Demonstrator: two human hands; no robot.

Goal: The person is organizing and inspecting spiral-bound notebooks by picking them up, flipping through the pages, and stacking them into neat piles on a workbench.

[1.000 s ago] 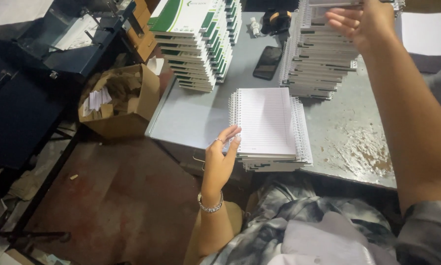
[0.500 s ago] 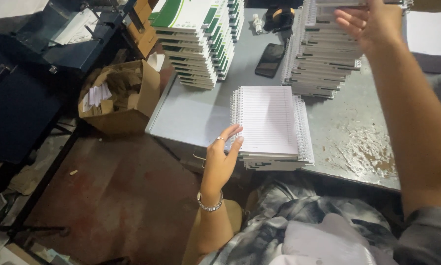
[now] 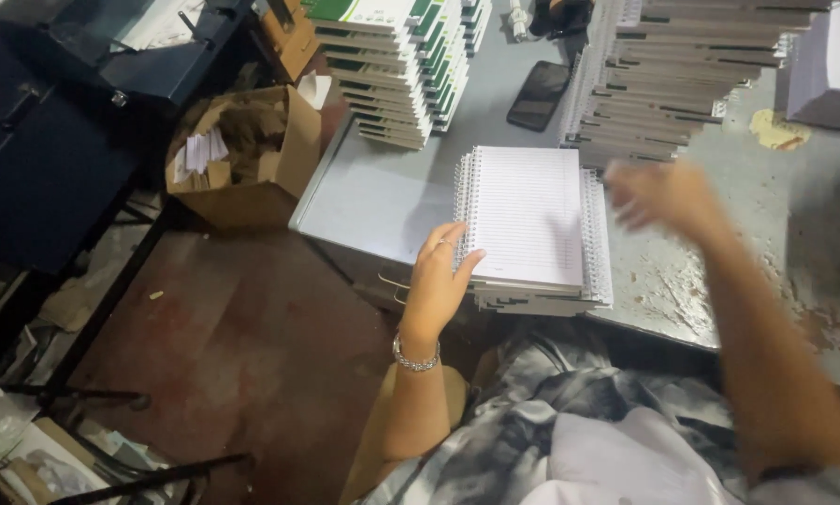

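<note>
my left hand [image 3: 436, 281] rests open-fingered on the near-left corner of the spiral notebook stack [image 3: 530, 224] on the grey bench [image 3: 373, 192]. my right hand [image 3: 665, 194] hovers blurred beside it; i cannot tell its grip.

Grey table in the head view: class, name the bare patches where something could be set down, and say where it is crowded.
One bare patch of the grey table lies left of the lined spiral notebooks, below the green-edged stack. Another lies right of the blurred right hand, where the top is worn and stained. The back is crowded: grey notebook stack, black phone. The left hand rests on the notebooks' corner.
</note>
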